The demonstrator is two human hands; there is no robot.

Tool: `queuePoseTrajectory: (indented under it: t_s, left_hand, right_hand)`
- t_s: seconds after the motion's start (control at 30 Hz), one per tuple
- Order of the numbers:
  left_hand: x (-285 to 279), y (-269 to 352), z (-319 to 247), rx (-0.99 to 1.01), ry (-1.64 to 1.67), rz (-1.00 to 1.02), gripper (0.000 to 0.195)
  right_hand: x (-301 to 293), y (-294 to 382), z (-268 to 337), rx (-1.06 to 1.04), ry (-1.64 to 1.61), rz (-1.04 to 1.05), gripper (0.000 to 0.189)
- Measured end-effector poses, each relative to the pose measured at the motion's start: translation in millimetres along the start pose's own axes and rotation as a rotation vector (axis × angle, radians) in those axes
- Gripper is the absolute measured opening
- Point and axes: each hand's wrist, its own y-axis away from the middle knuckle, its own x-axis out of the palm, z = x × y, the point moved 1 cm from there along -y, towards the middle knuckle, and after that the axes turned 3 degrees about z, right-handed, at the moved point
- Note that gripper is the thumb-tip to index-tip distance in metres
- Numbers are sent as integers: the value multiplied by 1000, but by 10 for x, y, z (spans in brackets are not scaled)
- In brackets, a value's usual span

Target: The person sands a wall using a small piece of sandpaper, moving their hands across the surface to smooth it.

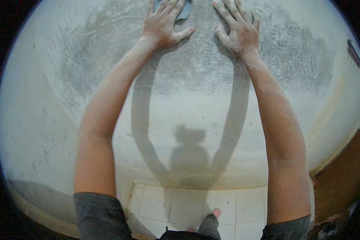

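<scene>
Both arms reach up to a wall [192,111] with a rough, grey-white patched surface. My left hand [165,25] lies spread over a piece of blue-grey sheet, likely sandpaper [184,13], pressing it flat to the wall; part of the sheet shows between and beside the fingers. My right hand [238,28] rests on the wall to the right with its fingers apart, holding nothing visible. Pale dust coats both hands and the forearms. The topmost fingertips of the left hand are cut off by the frame's upper edge.
Pale floor tiles [186,207] meet the wall's foot, where a bare foot [217,213] shows. Another wall face [33,129] stands at the left. A dark fixture [354,54] is on the wall at far right, above a brown surface [342,180]. Shadows of arms and head fall on the wall.
</scene>
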Motion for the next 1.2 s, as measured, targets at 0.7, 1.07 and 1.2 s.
queuePoseTrajectory:
  t_s: [0.7,1.07,1.2]
  left_hand:
    - [-68,-15,30,260,-47,143,101]
    - [124,164,-17,147,-97,88,102]
    - [-33,-22,346,147,-198,52,100]
  right_hand:
    - [123,18,-149,-61,40,26,80]
    - [214,53,-266,-76,113,4,86]
    - [182,29,-232,-65,121,19,86]
